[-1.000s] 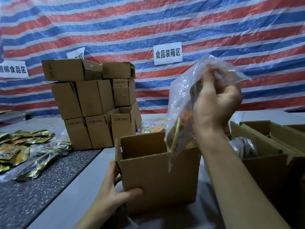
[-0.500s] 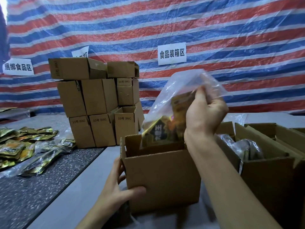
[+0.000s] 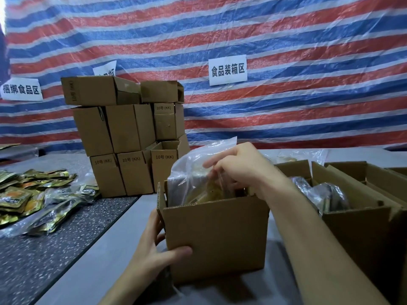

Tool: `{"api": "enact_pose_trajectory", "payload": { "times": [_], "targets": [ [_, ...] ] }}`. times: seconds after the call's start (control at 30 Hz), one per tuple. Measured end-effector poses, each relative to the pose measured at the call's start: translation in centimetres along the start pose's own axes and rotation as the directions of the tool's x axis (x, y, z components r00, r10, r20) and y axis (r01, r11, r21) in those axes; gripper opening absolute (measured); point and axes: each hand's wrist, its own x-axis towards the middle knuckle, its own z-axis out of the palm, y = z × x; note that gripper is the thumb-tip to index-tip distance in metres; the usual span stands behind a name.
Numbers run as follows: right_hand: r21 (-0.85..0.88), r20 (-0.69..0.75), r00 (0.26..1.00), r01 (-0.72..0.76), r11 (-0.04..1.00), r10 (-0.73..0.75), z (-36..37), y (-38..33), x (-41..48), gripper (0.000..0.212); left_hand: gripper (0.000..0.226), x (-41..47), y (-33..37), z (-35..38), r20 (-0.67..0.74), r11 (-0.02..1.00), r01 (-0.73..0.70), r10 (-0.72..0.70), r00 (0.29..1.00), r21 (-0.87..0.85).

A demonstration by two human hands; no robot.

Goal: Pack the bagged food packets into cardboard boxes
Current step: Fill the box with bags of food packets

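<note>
At worktop (image 3: 105,249) centre: open box (image 3: 215,238), bag (image 3: 189,166) half inside, top above rim. Grip of right hand (image 3: 240,170) pinched on bag top. Grip of left hand (image 3: 154,245) clamped round box's near-left corner. Filled box (image 3: 356,230) just beside at 3 o'clock; stack (image 3: 123,137) at 10; packets (image 3: 22,201) at 9, grey worktop showing between.

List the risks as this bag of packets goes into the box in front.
1. The clear plastic bag of food packets rises well above the rim of the open brown cardboard box; it may bunch up and hinder closing.
2. The right hand pinches only the thin film at the top, which might tear under a push.
3. The left hand grips just one corner, so the box might slide or tilt.
</note>
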Motion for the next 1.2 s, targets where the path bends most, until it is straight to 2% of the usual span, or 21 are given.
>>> {"api": "enact_pose_trajectory", "payload": {
  "times": [0.17, 0.3, 0.37, 0.53, 0.57, 0.67, 0.73, 0.77, 0.83, 0.9, 0.93, 1.0, 1.1, 1.2],
  "targets": [
    [0.129, 0.094, 0.995, 0.005, 0.992, -0.017, -1.5, -0.5, -0.2, 0.031, 0.092, 0.0, -0.3, -0.1, -0.004, 1.0, 0.015, -0.015, 1.0, 0.0],
    [0.003, 0.16, 0.987, -0.001, 1.0, 0.001, -1.2, 0.3, -0.2, 0.02, 0.095, 0.0, -0.4, 0.0, 0.0, 1.0, 0.008, -0.008, 1.0, 0.027],
    [-0.007, 0.196, 0.981, -0.011, 1.0, 0.012, -1.8, 0.7, -0.2, 0.02, 0.097, 0.0, -0.4, 0.0, -0.002, 1.0, 0.005, -0.005, 1.0, 0.031],
    [0.136, 0.25, 0.968, -0.057, 0.989, 0.021, -4.1, 0.8, -0.4, 0.022, 0.088, -0.1, -0.4, -0.1, 0.007, 0.999, 0.011, -0.011, 1.0, 0.032],
    [0.097, 0.229, 0.972, -0.068, 0.993, 0.044, -4.1, 0.9, -0.3, 0.02, 0.088, -0.1, -0.4, 0.0, 0.004, 0.999, 0.011, -0.011, 1.0, 0.038],
    [-0.186, 0.078, 0.99, -0.104, 0.977, 0.12, -3.5, 1.3, 0.0, 0.013, 0.092, -0.1, -0.4, 0.0, 0.002, 0.999, 0.017, -0.017, 1.0, 0.043],
    [-0.251, -0.047, 0.988, -0.154, 0.956, 0.147, -3.0, 1.3, 0.1, 0.005, 0.095, -0.1, -0.4, -0.1, 0.004, 0.999, 0.014, -0.014, 1.0, 0.046],
    [-0.252, -0.1, 0.984, -0.166, 0.953, 0.145, -2.8, 1.2, 0.1, 0.015, 0.095, -0.1, -0.4, -0.1, 0.004, 0.999, 0.009, -0.009, 1.0, 0.051],
    [-0.277, -0.203, 0.975, -0.141, 0.951, 0.086, -2.5, 0.8, -0.1, 0.043, 0.095, 0.0, -0.5, -0.1, 0.0, 0.998, 0.001, -0.001, 1.0, 0.057],
    [-0.312, -0.331, 0.941, -0.047, 0.949, -0.062, -2.4, 0.0, -0.6, 0.063, 0.092, 0.0, -0.6, -0.1, 0.004, 0.999, -0.004, 0.003, 1.0, 0.053],
    [-0.317, -0.383, 0.91, 0.03, 0.948, -0.157, -2.5, -0.5, -1.0, 0.061, 0.089, 0.0, -0.7, -0.1, 0.004, 0.999, -0.004, 0.004, 1.0, 0.047],
    [-0.334, -0.412, 0.855, 0.179, 0.926, -0.314, -2.5, -1.6, -1.8, 0.041, 0.084, 0.0, -0.7, 0.0, 0.001, 0.999, -0.005, 0.005, 1.0, 0.037],
    [-0.362, -0.244, 0.899, 0.264, 0.894, -0.364, -2.3, -2.7, -2.7, 0.013, 0.082, 0.0, -0.7, 0.0, -0.007, 0.999, 0.003, -0.003, 1.0, 0.037],
    [-0.467, -0.172, 0.899, 0.286, 0.837, -0.403, -1.6, -3.2, -3.0, 0.012, 0.081, 0.1, -0.8, 0.0, -0.012, 0.999, 0.017, -0.017, 1.0, 0.029]
  ]
}}
